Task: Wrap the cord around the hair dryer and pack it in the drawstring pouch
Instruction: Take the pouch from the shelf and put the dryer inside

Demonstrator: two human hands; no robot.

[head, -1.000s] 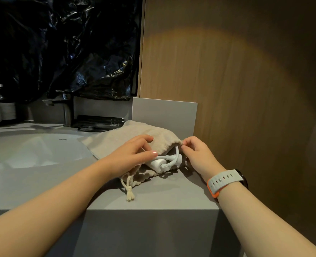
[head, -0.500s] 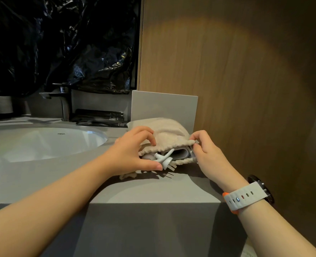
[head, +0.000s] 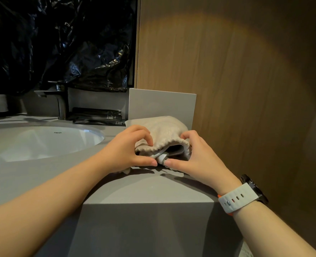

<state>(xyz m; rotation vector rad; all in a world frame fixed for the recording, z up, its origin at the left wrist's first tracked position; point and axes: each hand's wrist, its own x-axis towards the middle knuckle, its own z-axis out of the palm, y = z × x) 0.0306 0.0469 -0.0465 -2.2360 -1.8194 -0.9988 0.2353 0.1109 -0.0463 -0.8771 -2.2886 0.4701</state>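
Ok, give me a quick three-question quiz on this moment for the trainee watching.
1. True or false: one hand alone holds the pouch.
2. Which wrist wears the watch? A left, B right.
3. Fill in: the white cord shows at the pouch's ____.
Key: 1 false, the left hand and the right hand both grip it; 2 B; 3 opening.

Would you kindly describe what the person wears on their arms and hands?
Both forearms are bare, with no sleeves in view. The left hand wears nothing visible. Behind the right hand, the wrist carries a watch: pale perforated strap, orange underside, dark case.
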